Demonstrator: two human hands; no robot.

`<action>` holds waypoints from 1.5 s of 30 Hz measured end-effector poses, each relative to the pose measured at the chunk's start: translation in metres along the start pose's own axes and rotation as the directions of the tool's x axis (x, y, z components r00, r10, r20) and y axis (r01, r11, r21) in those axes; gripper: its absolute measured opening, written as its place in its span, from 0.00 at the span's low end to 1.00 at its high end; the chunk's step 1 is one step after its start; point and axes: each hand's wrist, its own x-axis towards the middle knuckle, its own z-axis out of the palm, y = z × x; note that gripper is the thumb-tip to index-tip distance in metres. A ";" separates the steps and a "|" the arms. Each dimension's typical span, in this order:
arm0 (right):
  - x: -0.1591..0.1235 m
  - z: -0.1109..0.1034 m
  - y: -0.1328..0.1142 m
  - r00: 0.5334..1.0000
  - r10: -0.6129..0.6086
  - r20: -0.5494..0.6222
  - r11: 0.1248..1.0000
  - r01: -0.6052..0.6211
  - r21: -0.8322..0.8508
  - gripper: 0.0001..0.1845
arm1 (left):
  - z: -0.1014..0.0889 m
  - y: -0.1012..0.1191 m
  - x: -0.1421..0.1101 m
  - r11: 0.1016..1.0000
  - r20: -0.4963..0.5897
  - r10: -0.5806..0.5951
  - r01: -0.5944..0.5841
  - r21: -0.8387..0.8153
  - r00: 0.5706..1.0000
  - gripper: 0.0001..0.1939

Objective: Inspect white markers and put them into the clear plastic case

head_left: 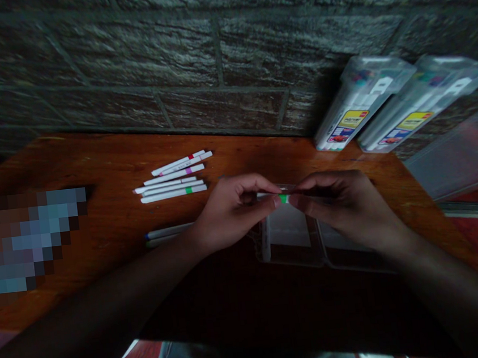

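Over the middle of the table, my left hand (234, 211) and my right hand (339, 200) meet, both closed. Between their thumbs and fingertips they pinch a white marker (284, 198) with a green band; most of its length is hidden by the fingers. Beneath the hands lies a clear plastic case (290, 239), spread flat in two halves. Something long and white, perhaps a marker (266, 244), shows along the case's left side. To the left of my left hand, several white markers with coloured bands, one of them green-banded (166, 195), lie loosely side by side.
Darker markers (170, 230) lie partly behind my left forearm. Two clear marker cases (346, 116) with yellow labels lean at the back right against the stone wall (187, 53). A pixelated patch hides part of the wooden table (105, 164) at left.
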 end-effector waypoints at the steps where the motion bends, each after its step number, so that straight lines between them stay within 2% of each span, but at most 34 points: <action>1: 0.000 0.000 0.000 1.000 0.002 0.001 1.000 -0.002 0.000 0.05 | 0.000 0.000 0.000 1.000 0.001 -0.002 0.002 -0.006 1.000 0.07; 8: -0.003 0.004 0.001 1.000 0.024 -0.003 0.999 -0.023 0.048 0.07 | 0.001 -0.001 0.000 0.999 -0.024 0.034 -0.033 0.040 0.999 0.05; 12: -0.003 0.004 0.001 0.997 0.074 -0.011 0.994 -0.073 0.081 0.10 | 0.000 0.001 0.000 1.000 -0.006 0.006 -0.007 -0.029 1.000 0.06; 16: -0.001 0.001 0.003 0.997 0.073 0.025 0.987 -0.076 0.144 0.07 | 0.000 0.005 0.002 0.994 -0.013 -0.044 0.042 -0.102 0.999 0.06; 24: 0.003 0.001 0.004 0.997 0.066 0.035 0.964 -0.072 0.255 0.07 | -0.001 0.005 0.005 0.993 -0.066 -0.044 0.036 -0.111 0.997 0.04; 33: 0.001 0.005 0.003 0.996 0.085 -0.008 0.979 -0.082 0.185 0.07 | 0.001 0.005 0.001 0.994 -0.013 -0.016 0.015 -0.109 1.000 0.04; 39: 0.001 0.002 0.003 0.998 0.066 -0.010 0.977 -0.063 0.206 0.05 | -0.001 0.002 0.004 0.987 -0.101 -0.044 0.028 -0.159 0.994 0.04; 45: 0.002 0.002 0.001 0.996 0.088 -0.012 0.952 -0.081 0.294 0.05 | -0.005 -0.001 0.008 0.958 -0.179 -0.075 0.021 -0.286 0.981 0.05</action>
